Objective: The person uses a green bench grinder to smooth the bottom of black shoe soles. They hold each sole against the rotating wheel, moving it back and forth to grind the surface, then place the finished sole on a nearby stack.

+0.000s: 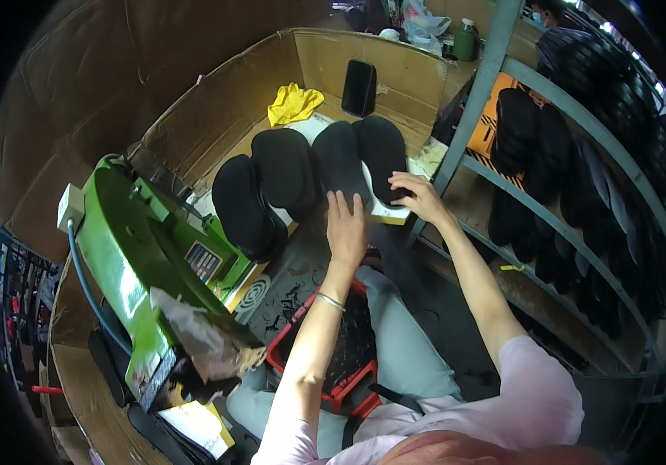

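Several black shoe insoles lie in stacks side by side on a pale work surface. My left hand (347,232), its fingers stretched out flat, rests at the near end of the third insole stack (338,159) from the left. Over the near end of the rightmost insole stack (383,151) is my right hand (422,198), fingers apart and slightly bent, touching its edge. To the left stand two more stacks, a thick insole stack (285,170) and the leftmost insole stack (244,205), neither touched by a hand.
A green machine (127,256) stands at my left. Cardboard walls (372,66) enclose the back, with a yellow cloth (294,104) and a black phone-like slab (358,87) inside. A metal rack (558,217) holding insoles is at right. Between my legs sits a red crate (360,391).
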`<action>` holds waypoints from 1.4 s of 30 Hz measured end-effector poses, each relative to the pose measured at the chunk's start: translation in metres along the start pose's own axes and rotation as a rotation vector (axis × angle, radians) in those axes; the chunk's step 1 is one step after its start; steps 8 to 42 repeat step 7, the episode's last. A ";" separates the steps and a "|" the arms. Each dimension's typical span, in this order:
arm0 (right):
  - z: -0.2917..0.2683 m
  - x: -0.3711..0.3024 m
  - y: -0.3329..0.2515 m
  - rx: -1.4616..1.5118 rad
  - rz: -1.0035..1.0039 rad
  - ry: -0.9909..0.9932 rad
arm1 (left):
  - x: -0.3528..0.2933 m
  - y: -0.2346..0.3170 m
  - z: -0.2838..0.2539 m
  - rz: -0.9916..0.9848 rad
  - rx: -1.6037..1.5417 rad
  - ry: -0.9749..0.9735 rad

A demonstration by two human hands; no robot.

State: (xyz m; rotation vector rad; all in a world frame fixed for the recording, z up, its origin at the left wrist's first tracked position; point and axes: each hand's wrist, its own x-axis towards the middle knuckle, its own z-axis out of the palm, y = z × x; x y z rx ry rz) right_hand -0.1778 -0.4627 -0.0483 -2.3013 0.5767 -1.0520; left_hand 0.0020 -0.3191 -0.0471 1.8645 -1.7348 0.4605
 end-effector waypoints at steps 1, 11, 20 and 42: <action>-0.004 0.000 -0.005 -0.100 -0.012 -0.065 | 0.001 -0.002 0.002 -0.039 -0.002 0.014; 0.005 0.016 -0.015 0.188 0.071 -0.144 | 0.024 -0.004 -0.005 -0.112 0.053 0.052; 0.005 0.016 -0.015 0.188 0.071 -0.144 | 0.024 -0.004 -0.005 -0.112 0.053 0.052; 0.005 0.016 -0.015 0.188 0.071 -0.144 | 0.024 -0.004 -0.005 -0.112 0.053 0.052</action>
